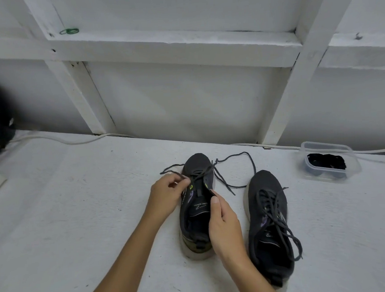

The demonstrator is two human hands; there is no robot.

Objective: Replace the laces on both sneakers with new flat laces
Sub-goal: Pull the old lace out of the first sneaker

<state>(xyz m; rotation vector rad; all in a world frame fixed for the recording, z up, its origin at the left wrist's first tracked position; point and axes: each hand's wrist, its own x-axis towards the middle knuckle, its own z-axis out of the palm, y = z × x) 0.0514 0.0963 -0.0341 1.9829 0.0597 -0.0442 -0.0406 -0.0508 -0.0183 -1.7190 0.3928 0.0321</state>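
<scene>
Sneakers sit side by side on the white table (77, 212). Left hand (167, 191) pinches the old lace (226, 180) at the left sneaker (197, 205), mostly unthreaded. Right hand (223, 226) grips that sneaker's collar, thumb up. Right sneaker (269, 222) is fully laced. Black laces (326, 161) lie in a clear tub (352, 167) nearby.

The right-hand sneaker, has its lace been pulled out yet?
No, the right-hand sneaker is still threaded with its dark lace, and neither hand touches it.
</scene>
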